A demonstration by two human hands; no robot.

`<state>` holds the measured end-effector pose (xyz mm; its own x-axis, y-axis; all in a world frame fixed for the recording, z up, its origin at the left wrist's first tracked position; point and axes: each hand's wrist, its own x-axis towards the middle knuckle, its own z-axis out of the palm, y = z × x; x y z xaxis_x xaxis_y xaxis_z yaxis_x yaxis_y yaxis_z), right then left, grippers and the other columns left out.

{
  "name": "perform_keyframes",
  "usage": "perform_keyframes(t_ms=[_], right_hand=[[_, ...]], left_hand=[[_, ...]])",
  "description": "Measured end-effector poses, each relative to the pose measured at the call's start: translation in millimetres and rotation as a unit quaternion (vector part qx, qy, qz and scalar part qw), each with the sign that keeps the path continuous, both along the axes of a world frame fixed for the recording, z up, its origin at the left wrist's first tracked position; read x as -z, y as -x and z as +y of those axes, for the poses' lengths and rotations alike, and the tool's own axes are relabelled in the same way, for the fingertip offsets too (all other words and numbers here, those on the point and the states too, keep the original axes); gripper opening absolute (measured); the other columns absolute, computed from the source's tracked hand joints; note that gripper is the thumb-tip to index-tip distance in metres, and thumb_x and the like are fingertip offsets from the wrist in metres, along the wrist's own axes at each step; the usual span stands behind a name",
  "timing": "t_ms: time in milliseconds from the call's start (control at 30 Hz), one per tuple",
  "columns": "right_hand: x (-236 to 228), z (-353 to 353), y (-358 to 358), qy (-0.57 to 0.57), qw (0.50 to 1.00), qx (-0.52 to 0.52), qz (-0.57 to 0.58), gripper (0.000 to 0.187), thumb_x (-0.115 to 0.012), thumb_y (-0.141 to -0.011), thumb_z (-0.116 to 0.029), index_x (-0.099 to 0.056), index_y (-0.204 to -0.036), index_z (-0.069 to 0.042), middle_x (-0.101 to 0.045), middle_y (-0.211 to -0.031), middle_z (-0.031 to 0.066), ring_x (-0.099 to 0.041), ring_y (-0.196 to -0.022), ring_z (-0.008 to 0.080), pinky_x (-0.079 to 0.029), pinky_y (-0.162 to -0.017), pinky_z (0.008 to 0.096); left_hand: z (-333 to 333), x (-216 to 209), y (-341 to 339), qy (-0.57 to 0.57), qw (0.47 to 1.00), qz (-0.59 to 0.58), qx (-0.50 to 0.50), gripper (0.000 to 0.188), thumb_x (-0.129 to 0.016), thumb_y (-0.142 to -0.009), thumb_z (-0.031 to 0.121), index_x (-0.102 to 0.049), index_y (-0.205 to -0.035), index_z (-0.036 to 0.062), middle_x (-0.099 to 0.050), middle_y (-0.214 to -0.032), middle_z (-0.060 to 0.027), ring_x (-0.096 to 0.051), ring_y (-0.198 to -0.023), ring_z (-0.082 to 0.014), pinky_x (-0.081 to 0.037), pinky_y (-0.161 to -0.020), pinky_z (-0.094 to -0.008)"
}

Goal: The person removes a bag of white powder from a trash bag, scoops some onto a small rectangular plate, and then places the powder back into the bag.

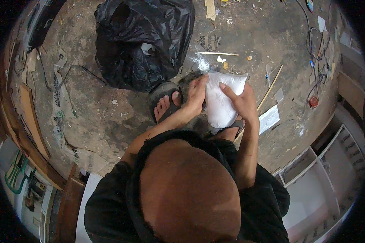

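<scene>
White plastic, packed plump with something pale, and that is the white bag (220, 101) at the centre of it all, held up off the floor (109, 109) between both hands and sitting just above the person's feet. The left hand (196, 95) is pressed flat against the bag's left side, fingers curled up toward the top corner, clamped onto it so the soft bulk does not slump sideways. The right hand (241, 101) wraps the other flank, thumb laid across the front face, fingers round the back, so it too is closed on the bag. A two-sided grip like that makes sense for a floppy, full pouch: squeeze it from both sides and it stays upright.

Left of the white bag and a little further out, a big black plastic sack (144, 40) sits slumped on the floor, its mouth crumpled. Between the sack and the white bag, a bare foot in a dark sandal (166, 103) is planted, toes pointing out. Just beyond the white bag's top there is a dusting of white powder (200, 61) on the floor, near a thin wooden stick (219, 53). To the right of the white bag lies a flat pale sheet (269, 118), and another long stick (270, 86) angles away beside it. Further right still, tangled cables (314, 48) trail across the dirty ground.
</scene>
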<state>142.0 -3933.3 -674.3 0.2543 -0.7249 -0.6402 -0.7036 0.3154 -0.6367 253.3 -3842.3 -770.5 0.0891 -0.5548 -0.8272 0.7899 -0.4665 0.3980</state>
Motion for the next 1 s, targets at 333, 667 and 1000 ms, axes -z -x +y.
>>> perform_keyframes(t_ms=[333,667,1000], right_hand=[[1,0,-1,0.009,1.000,-0.014,-0.001,0.038,-0.075,-0.079,-0.030,-0.067,-0.100,0.001,-0.071,-0.087,0.0151,-0.069,-0.080,0.0227,-0.052,-0.071,0.0344],[2,1,0,0.000,1.000,-0.020,0.014,0.042,-0.075,-0.079,-0.034,-0.066,-0.100,0.001,-0.070,-0.088,0.0156,-0.069,-0.080,0.0236,-0.052,-0.072,0.0350],[0,1,-1,0.006,1.000,-0.021,0.002,0.041,-0.075,-0.079,-0.033,-0.066,-0.100,0.001,-0.070,-0.088,0.0157,-0.069,-0.080,0.0233,-0.052,-0.071,0.0347]], left_hand=[[0,0,2,-0.004,0.993,0.057,-0.103,0.024,-0.062,-0.092,0.022,-0.069,-0.102,0.0010,-0.068,-0.095,-0.0033,-0.060,-0.082,-0.0098,-0.048,-0.073,-0.0238],[-2,-2,-4,-0.020,0.988,0.081,-0.134,0.023,-0.064,-0.089,0.026,-0.069,-0.094,0.0035,-0.066,-0.091,-0.0028,-0.059,-0.077,-0.0110,-0.046,-0.069,-0.0245],[-2,2,-4,-0.020,0.994,0.029,-0.101,0.021,-0.067,-0.089,0.024,-0.069,-0.093,0.0037,-0.065,-0.082,0.0007,-0.056,-0.069,-0.0070,-0.043,-0.064,-0.0212]])
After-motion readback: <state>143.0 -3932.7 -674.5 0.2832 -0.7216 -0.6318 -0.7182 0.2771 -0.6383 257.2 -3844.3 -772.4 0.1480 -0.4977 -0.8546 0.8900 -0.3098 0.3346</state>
